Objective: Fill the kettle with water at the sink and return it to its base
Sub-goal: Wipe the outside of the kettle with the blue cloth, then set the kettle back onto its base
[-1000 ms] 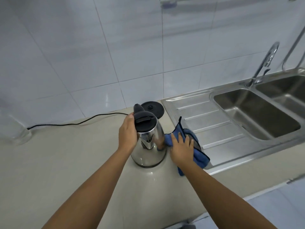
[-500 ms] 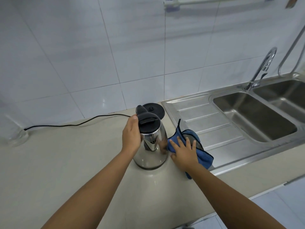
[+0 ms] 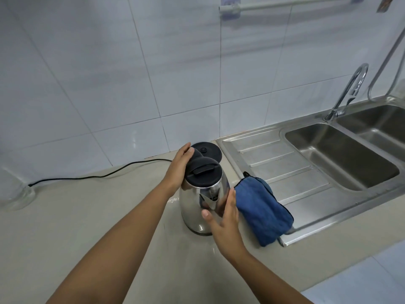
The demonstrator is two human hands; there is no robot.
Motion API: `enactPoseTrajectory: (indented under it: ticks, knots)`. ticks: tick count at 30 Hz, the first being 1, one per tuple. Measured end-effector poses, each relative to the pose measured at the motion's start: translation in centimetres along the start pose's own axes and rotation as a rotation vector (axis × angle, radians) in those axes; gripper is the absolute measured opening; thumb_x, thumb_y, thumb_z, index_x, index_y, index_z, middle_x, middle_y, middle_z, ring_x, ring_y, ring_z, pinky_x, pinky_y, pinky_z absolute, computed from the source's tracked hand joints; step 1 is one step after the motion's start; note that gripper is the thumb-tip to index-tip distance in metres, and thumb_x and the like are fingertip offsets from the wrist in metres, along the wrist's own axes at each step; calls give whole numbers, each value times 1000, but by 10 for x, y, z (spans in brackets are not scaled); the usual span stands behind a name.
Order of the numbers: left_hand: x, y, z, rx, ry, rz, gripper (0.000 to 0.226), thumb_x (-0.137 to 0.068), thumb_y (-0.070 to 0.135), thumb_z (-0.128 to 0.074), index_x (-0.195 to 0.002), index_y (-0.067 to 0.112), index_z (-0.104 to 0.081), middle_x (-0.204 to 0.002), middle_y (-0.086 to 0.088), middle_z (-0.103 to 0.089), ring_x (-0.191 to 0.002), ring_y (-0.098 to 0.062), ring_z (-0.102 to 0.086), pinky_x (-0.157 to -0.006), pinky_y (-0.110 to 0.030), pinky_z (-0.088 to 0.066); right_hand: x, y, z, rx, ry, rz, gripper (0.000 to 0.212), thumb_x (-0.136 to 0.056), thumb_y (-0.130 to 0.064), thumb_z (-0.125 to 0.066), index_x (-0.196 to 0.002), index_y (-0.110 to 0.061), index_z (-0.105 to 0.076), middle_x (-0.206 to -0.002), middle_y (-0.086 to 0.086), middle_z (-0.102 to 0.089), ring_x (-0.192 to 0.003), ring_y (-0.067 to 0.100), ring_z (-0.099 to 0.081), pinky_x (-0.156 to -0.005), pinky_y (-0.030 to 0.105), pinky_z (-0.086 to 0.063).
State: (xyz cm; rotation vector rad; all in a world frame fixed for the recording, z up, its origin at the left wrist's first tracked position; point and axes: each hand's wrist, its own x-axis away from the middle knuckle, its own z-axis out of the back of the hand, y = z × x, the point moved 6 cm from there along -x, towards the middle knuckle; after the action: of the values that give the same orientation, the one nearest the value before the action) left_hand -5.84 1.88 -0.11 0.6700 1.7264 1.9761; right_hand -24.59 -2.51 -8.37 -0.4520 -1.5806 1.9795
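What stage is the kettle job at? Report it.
Done: cannot tell whether the kettle holds water; its lid is shut. It stands on the counter, off its base. In hand: left hand grips the handle, right hand rests open against the body beside the blue cloth. Left: setting it on the base.

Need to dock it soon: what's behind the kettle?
The black base sits right behind the kettle, its cord trailing left. The kettle's lid and the left hand cover the base's near edge.
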Motion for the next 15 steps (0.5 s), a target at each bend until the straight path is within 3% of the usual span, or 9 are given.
enactPoseTrajectory:
  ticks: [4,10,15]
  knots:
    - [-5,-7,3,12,49,-6,46,-95,44,-48,-137,27,-46,-136,6,-52,-123,-10,-50,-109,-35,-39,-7,4,3,-19,25,21,103,-74,-77,-58,-148,-62,11,-168,-22,2,-156,9,-3,-125,44,-18]
    - [-5,-5,18,-70,201,-3,39,-90,40,-54,-126,26,-52,-128,3,-53,-118,-14,-52,-103,-34,-44,-26,6,12,33,-101,44,92,-88,-63,-63,-137,-75,13,-167,-25,5,-156,8,-5,-125,47,-22]
    - [-8,0,29,-240,255,-68,28,-82,44,-55,-107,32,-52,-117,3,-51,-112,-15,-51,-99,-36,-45,-15,3,3,-11,-6,-13,80,-89,-64,-56,-140,-69,6,-169,-18,10,-157,15,0,-126,50,-14]
